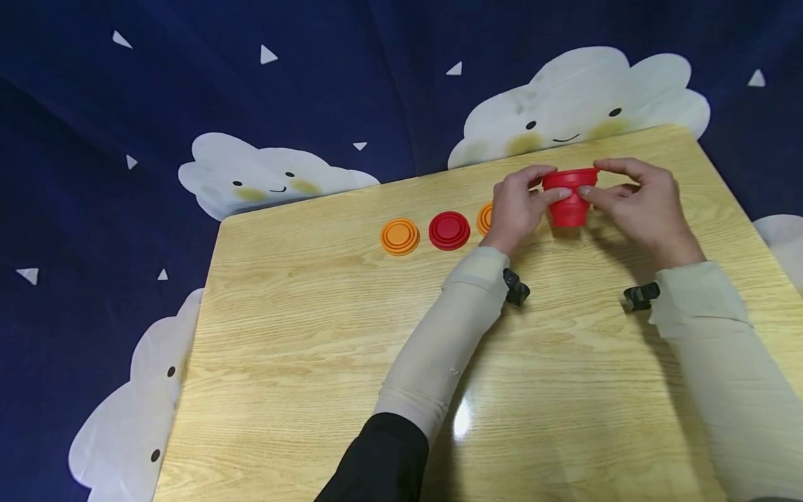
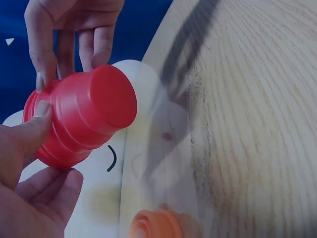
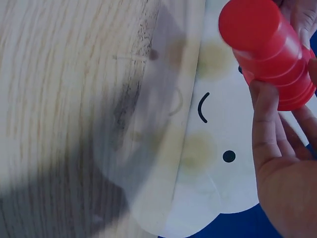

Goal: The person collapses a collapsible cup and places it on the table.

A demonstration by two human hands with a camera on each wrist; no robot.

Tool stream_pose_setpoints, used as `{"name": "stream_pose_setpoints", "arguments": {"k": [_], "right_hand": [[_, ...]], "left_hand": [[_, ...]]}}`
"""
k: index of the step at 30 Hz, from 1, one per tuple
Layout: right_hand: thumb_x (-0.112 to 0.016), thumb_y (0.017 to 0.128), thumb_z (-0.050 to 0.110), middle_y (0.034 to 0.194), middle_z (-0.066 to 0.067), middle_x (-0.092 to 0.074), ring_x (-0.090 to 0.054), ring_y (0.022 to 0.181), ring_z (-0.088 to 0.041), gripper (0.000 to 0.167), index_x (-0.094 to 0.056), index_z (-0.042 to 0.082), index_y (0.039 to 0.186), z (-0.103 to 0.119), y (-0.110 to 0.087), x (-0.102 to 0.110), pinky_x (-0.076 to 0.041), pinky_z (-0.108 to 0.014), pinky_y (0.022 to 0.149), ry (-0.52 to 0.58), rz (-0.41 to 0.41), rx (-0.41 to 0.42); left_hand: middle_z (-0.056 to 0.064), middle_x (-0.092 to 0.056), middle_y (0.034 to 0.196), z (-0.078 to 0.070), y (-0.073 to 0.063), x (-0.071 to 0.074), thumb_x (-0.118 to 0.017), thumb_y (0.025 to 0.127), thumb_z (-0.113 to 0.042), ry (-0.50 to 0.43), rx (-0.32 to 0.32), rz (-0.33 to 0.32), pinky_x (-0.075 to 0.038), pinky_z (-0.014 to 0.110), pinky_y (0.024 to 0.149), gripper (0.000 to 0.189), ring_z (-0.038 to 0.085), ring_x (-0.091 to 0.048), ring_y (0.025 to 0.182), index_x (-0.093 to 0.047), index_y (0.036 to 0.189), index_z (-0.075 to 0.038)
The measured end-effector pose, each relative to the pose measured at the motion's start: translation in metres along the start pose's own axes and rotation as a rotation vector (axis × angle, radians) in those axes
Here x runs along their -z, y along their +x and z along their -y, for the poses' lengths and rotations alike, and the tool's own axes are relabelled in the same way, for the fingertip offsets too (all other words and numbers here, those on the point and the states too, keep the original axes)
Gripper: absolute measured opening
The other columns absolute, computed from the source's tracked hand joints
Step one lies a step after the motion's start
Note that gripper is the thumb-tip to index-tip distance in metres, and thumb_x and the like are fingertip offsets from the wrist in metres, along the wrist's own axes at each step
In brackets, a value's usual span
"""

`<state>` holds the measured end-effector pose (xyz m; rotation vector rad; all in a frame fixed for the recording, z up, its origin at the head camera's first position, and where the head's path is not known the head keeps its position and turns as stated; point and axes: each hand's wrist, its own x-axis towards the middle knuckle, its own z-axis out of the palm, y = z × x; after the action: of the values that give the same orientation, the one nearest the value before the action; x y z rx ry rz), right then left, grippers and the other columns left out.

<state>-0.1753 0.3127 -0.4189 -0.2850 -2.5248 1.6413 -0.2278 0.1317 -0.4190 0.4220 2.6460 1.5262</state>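
Both hands hold a red collapsible cup (image 1: 569,202), pulled out to its full stepped height, above the table toward the back right. My left hand (image 1: 519,206) grips its left side near the rim, thumb on the front wall. From the other side my right hand (image 1: 649,202) pinches the rim and upper wall between thumb and fingers. In the left wrist view the cup's smooth base (image 2: 115,96) faces the table side, and the right wrist view shows the same ringed wall (image 3: 277,59) between the hands.
Left of the hands, a flattened orange cup (image 1: 399,237) and a flattened red cup (image 1: 449,231) lie in a row on the wooden table (image 1: 301,335). Another orange cup (image 1: 484,219) is partly hidden behind the left hand. A dark blue cloud-print curtain (image 1: 326,77) hangs behind.
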Motion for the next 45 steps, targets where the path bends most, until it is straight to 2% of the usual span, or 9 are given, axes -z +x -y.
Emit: {"name": "stream_pose_setpoints", "arguments": {"k": [14, 26, 30, 33, 35, 37, 39, 42, 45], "right_hand": [[-0.078, 0.089, 0.03, 0.119, 0.001, -0.069, -0.06, 0.073, 0.0, 0.046, -0.069, 0.012, 0.13, 0.003, -0.001, -0.001, -0.047, -0.007, 0.06, -0.137, -0.058, 0.161], [-0.071, 0.094, 0.035, 0.115, -0.017, -0.07, -0.053, 0.076, 0.001, 0.042, -0.07, 0.009, 0.128, 0.004, 0.001, -0.001, -0.041, -0.009, 0.06, -0.324, -0.046, 0.26], [-0.069, 0.096, 0.027, 0.109, -0.022, -0.071, -0.06, 0.081, -0.016, 0.038, -0.07, 0.001, 0.124, 0.005, 0.002, -0.003, -0.038, -0.03, 0.087, -0.369, -0.049, 0.351], [-0.069, 0.097, 0.019, 0.105, -0.028, -0.07, -0.064, 0.085, -0.036, 0.036, -0.068, -0.006, 0.122, 0.007, 0.003, -0.005, -0.028, -0.05, 0.088, -0.395, -0.038, 0.39], [-0.068, 0.097, 0.017, 0.104, -0.03, -0.069, -0.065, 0.088, -0.042, 0.035, -0.066, -0.008, 0.122, 0.009, 0.002, -0.006, -0.027, -0.053, 0.087, -0.409, -0.029, 0.388], [-0.068, 0.097, 0.016, 0.104, -0.031, -0.068, -0.065, 0.089, -0.045, 0.035, -0.066, -0.008, 0.122, 0.009, 0.002, -0.006, -0.027, -0.054, 0.089, -0.408, -0.023, 0.376], [-0.068, 0.097, 0.017, 0.105, -0.031, -0.068, -0.064, 0.089, -0.041, 0.036, -0.065, -0.008, 0.123, 0.008, 0.001, -0.005, -0.028, -0.051, 0.093, -0.393, -0.023, 0.351], [-0.068, 0.097, 0.019, 0.106, -0.028, -0.069, -0.064, 0.083, -0.019, 0.037, -0.067, -0.006, 0.124, 0.006, 0.001, -0.002, -0.036, -0.024, 0.095, -0.352, -0.042, 0.309], [-0.069, 0.096, 0.021, 0.106, -0.026, -0.07, -0.055, 0.074, 0.004, 0.038, -0.067, -0.006, 0.124, 0.004, 0.0, 0.001, -0.037, -0.001, 0.073, -0.3, -0.055, 0.271]], "left_hand": [[-0.009, -0.07, 0.111, -0.006, -0.002, 0.005, -0.078, 0.088, -0.03, 0.079, -0.038, 0.0, -0.047, 0.005, 0.079, 0.036, -0.003, -0.061, 0.099, -0.074, 0.121, -0.015], [-0.011, -0.072, 0.101, -0.002, -0.001, 0.009, -0.07, 0.095, -0.039, 0.314, -0.117, 0.026, -0.043, 0.007, 0.075, 0.033, 0.0, -0.06, 0.086, -0.073, 0.121, -0.019], [-0.01, -0.072, 0.104, -0.003, -0.002, 0.009, -0.064, 0.098, -0.042, 0.41, -0.157, 0.027, -0.044, 0.009, 0.079, 0.035, 0.005, -0.064, 0.09, -0.073, 0.123, -0.019], [-0.009, -0.072, 0.106, -0.005, -0.003, 0.008, -0.06, 0.1, -0.043, 0.463, -0.167, 0.022, -0.046, 0.01, 0.08, 0.036, 0.007, -0.066, 0.091, -0.072, 0.124, -0.019], [-0.01, -0.072, 0.106, -0.005, -0.004, 0.008, -0.061, 0.1, -0.043, 0.466, -0.167, 0.011, -0.046, 0.01, 0.079, 0.035, 0.007, -0.066, 0.091, -0.072, 0.123, -0.019], [-0.009, -0.073, 0.104, -0.005, -0.004, 0.008, -0.063, 0.099, -0.042, 0.399, -0.161, 0.011, -0.046, 0.009, 0.077, 0.035, 0.004, -0.066, 0.089, -0.071, 0.125, -0.02], [-0.008, -0.073, 0.103, -0.004, -0.005, 0.009, -0.067, 0.098, -0.037, 0.244, -0.145, 0.034, -0.046, 0.007, 0.076, 0.033, 0.001, -0.066, 0.087, -0.069, 0.126, -0.02], [-0.005, -0.073, 0.103, 0.0, -0.004, 0.015, -0.07, 0.096, -0.025, -0.024, -0.144, 0.107, -0.049, 0.01, 0.075, 0.028, -0.002, -0.065, 0.087, -0.069, 0.123, -0.016], [-0.005, -0.072, 0.103, 0.007, -0.004, 0.024, -0.072, 0.093, -0.016, -0.164, -0.147, 0.204, -0.052, 0.014, 0.074, 0.021, 0.001, -0.064, 0.087, -0.074, 0.114, -0.013]]}}
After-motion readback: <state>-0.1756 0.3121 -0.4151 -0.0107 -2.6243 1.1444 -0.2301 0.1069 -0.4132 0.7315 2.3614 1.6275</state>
